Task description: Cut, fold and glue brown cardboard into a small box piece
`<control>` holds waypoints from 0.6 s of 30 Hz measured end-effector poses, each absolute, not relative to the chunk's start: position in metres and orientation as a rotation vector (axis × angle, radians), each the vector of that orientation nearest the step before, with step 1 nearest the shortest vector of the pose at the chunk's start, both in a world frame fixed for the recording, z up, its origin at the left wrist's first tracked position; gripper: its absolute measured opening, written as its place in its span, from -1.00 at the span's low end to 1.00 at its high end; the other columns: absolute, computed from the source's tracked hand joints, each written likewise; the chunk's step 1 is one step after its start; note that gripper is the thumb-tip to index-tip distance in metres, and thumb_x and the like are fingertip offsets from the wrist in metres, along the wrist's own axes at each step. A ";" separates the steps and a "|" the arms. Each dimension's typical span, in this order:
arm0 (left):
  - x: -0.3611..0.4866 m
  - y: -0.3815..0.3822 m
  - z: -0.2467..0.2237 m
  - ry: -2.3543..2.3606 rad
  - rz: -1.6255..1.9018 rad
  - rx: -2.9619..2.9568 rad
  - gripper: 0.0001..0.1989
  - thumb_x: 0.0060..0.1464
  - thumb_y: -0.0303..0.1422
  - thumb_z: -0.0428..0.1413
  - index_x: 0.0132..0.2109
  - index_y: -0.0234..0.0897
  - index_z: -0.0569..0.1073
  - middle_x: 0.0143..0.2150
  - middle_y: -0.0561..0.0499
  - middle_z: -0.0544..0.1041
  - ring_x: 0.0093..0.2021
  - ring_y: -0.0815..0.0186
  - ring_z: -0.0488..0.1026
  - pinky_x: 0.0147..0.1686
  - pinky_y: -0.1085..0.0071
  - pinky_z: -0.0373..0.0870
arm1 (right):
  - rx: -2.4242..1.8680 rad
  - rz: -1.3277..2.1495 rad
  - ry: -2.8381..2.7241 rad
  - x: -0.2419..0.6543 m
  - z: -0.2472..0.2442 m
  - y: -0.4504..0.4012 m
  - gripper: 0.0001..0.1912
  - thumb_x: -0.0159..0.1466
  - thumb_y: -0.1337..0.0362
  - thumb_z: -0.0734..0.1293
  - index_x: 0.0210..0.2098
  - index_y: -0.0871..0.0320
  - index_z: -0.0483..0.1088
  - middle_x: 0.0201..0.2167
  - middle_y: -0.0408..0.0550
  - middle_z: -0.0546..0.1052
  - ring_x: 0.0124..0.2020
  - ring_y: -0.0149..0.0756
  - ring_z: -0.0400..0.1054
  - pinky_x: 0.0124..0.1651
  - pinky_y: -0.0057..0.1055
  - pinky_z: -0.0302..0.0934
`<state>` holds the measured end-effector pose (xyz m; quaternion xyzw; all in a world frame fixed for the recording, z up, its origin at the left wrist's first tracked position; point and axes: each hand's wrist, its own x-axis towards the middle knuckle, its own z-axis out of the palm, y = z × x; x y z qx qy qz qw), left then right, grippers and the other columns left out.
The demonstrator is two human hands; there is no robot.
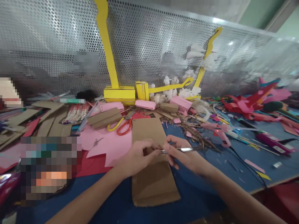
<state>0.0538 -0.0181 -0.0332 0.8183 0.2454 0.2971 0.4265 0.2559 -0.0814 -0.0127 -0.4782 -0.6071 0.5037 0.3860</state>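
Observation:
A slim, pen-shaped silver tool lies crosswise in my right hand, its dark end pointing right. It may be a craft knife, but I cannot tell. Closed in a pinch, my left hand meets the tool's left end with thumb and fingertips. Both hands are over a long piece of brown cardboard, which lies flat on the blue table. Orange-handled scissors rest just beyond my left hand, on pink paper.
A pink glue gun with a black cord sits at the right. Yellow paper constructions stand along the perforated metal panel. Dry twigs, cardboard scraps and a green-and-white marker clutter the back. A purple tool lies far right.

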 end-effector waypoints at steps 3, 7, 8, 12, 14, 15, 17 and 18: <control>0.053 -0.015 -0.037 0.686 0.750 1.987 -0.78 0.30 -0.28 0.07 -0.21 -0.27 0.56 -0.28 0.02 0.57 -0.31 0.35 0.44 -0.32 0.44 0.31 | -1.180 1.239 -1.433 0.257 -0.016 -0.079 -0.66 0.30 0.01 0.42 -0.30 0.11 0.30 -0.62 -0.28 0.43 -0.67 -0.50 0.23 -0.60 -0.56 0.13; 0.051 -0.013 -0.037 0.772 0.761 1.966 -0.77 0.28 -0.26 0.07 -0.21 -0.29 0.56 -0.30 0.02 0.57 -0.33 0.35 0.41 -0.36 0.45 0.25 | -1.217 1.120 -1.408 0.260 -0.013 -0.078 -0.69 0.23 0.09 0.50 -0.33 0.16 0.38 -0.55 -0.18 0.54 -0.59 -0.43 0.41 -0.49 -0.50 0.28; 0.051 -0.013 -0.037 0.785 0.757 1.961 -0.77 0.27 -0.26 0.08 -0.22 -0.30 0.57 -0.30 0.02 0.57 -0.34 0.36 0.40 -0.36 0.45 0.25 | -1.227 1.098 -1.411 0.260 -0.012 -0.078 -0.69 0.22 0.10 0.51 -0.36 0.17 0.40 -0.54 -0.15 0.55 -0.57 -0.41 0.45 -0.46 -0.48 0.30; 0.048 -0.012 -0.036 0.766 0.693 1.889 -0.74 0.25 -0.22 0.11 -0.24 -0.32 0.56 -0.35 0.04 0.53 -0.40 0.39 0.33 -0.41 0.46 0.21 | -1.218 1.125 -1.385 0.260 -0.011 -0.078 -0.67 0.23 0.09 0.50 -0.43 0.19 0.42 -0.53 -0.08 0.60 -0.55 -0.34 0.53 -0.44 -0.46 0.35; 0.046 -0.011 -0.037 0.721 0.639 1.833 -0.73 0.24 -0.20 0.13 -0.24 -0.33 0.55 -0.37 0.04 0.52 -0.40 0.39 0.32 -0.41 0.47 0.20 | -1.202 1.172 -1.363 0.260 -0.011 -0.079 -0.67 0.24 0.08 0.49 -0.44 0.20 0.43 -0.52 -0.06 0.62 -0.54 -0.31 0.55 -0.44 -0.45 0.38; 0.045 -0.010 -0.037 0.700 0.620 1.811 -0.73 0.23 -0.19 0.14 -0.24 -0.34 0.55 -0.37 0.04 0.51 -0.39 0.39 0.32 -0.41 0.48 0.20 | -1.193 1.194 -1.351 0.259 -0.012 -0.079 -0.67 0.24 0.08 0.49 -0.43 0.20 0.44 -0.51 -0.05 0.63 -0.53 -0.30 0.56 -0.43 -0.45 0.39; 0.043 -0.008 -0.037 0.678 0.590 1.777 -0.72 0.22 -0.17 0.15 -0.25 -0.34 0.54 -0.39 0.06 0.49 -0.41 0.40 0.30 -0.43 0.49 0.18 | -1.176 1.243 -1.329 0.259 -0.011 -0.080 -0.68 0.26 0.08 0.48 -0.41 0.21 0.46 -0.49 -0.04 0.64 -0.51 -0.29 0.58 -0.42 -0.45 0.40; 0.042 -0.007 -0.037 0.677 0.581 1.762 -0.71 0.22 -0.16 0.15 -0.26 -0.34 0.54 -0.40 0.07 0.47 -0.42 0.41 0.28 -0.44 0.49 0.16 | -1.168 1.266 -1.317 0.259 -0.011 -0.080 -0.69 0.26 0.08 0.47 -0.41 0.21 0.47 -0.48 -0.03 0.64 -0.50 -0.29 0.58 -0.41 -0.46 0.39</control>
